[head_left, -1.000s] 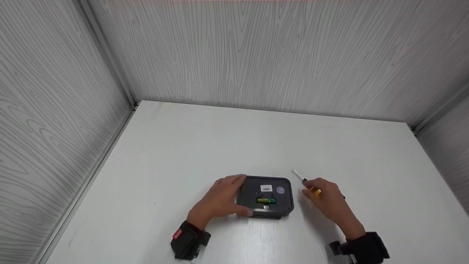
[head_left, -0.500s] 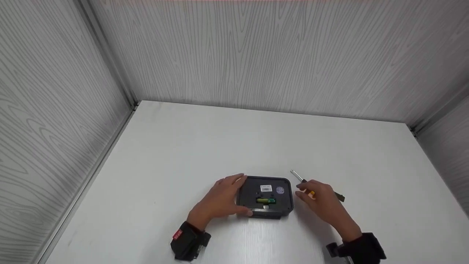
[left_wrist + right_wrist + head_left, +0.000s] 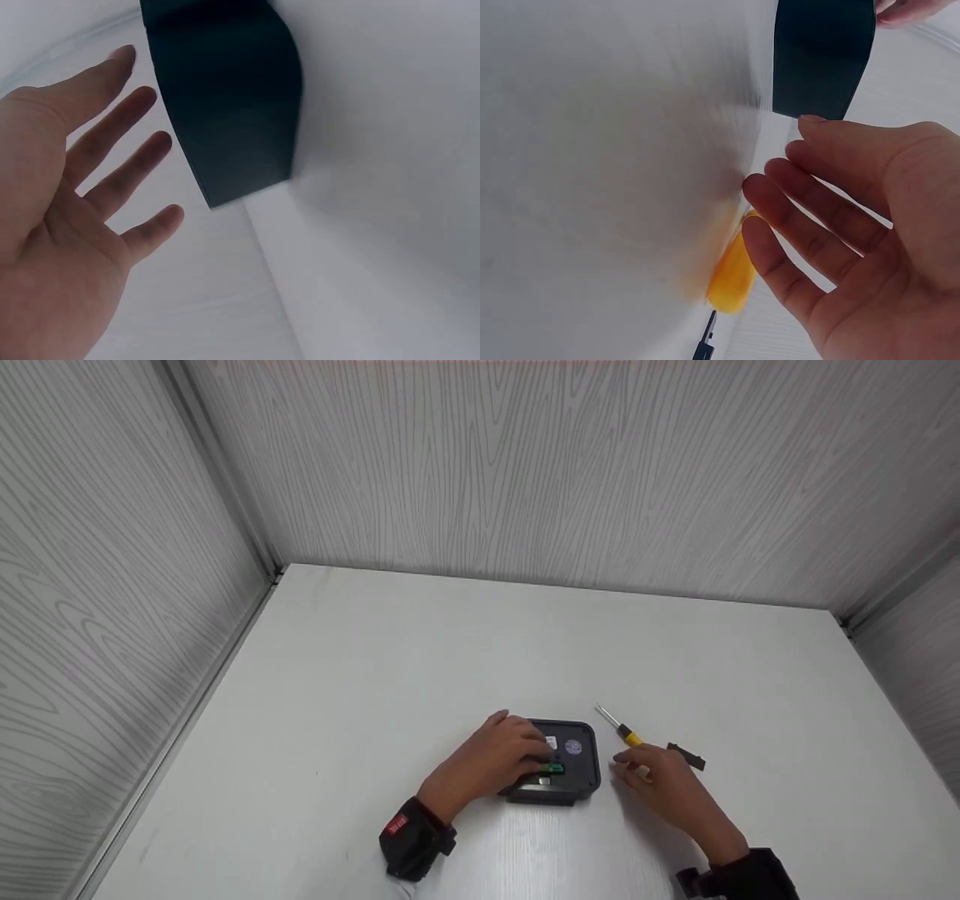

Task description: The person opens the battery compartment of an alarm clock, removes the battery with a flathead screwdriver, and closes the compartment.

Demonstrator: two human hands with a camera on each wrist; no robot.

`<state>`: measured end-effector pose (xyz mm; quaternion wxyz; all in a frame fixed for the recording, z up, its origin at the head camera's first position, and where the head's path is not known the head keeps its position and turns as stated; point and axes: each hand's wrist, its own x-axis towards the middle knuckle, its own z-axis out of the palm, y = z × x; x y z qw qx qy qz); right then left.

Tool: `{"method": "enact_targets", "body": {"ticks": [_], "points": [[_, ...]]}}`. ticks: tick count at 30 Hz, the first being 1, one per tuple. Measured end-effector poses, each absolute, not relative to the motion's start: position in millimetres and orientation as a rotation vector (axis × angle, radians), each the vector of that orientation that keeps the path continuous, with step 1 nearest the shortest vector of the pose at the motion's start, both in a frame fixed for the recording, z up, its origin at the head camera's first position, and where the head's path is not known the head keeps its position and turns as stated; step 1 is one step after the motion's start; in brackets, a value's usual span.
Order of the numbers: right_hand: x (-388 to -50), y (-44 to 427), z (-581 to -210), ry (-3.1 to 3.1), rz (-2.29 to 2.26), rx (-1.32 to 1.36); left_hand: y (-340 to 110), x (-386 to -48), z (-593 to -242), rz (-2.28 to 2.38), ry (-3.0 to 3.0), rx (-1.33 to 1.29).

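A dark box-shaped device (image 3: 583, 772) lies on the table with its labelled back face up, and a green battery (image 3: 555, 769) shows in its small compartment. My left hand (image 3: 491, 757) lies over the device's left part, fingertips at the battery; whether they touch it cannot be told. In the left wrist view the fingers of that hand are loosely spread beside the dark device (image 3: 225, 105). To the right of the device my right hand (image 3: 664, 780) is held low, fingers relaxed and holding nothing. A yellow-handled screwdriver (image 3: 632, 737) lies just beyond that hand, its handle end partly hidden.
A small dark cover piece (image 3: 687, 757) lies on the white table (image 3: 375, 660) right of the screwdriver. Grey wood-grain panels (image 3: 480, 472) stand at the back and along both sides.
My left hand has moved from the device's left edge rightward onto its face, by the battery. My right hand has drawn off the screwdriver, uncovering its yellow handle and the dark cover piece.
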<state>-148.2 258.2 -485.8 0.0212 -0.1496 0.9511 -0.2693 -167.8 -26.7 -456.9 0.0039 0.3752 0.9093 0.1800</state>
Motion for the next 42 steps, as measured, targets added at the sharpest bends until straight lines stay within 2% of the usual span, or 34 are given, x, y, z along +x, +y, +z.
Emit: {"method": "enact_targets", "body": {"ticks": [5,14,27,42], "points": [[-146.8,255.3,-485.8,2.921,-0.91,-0.504,-12.2,-169.6,-457.4,0.366,2.866,1.28],[-145.0,245.9,-484.7,2.879,-0.97,-0.721,0.2,-172.1,-460.3,0.324,2.846,1.333],[-147.4,242.5,-479.4,2.944,-0.822,-0.779,7.9,-173.2,-458.1,0.248,2.897,1.342],[-148.2,241.6,-474.2,2.9,-0.802,-0.692,5.2,-169.6,-450.2,0.248,2.909,1.35]]}}
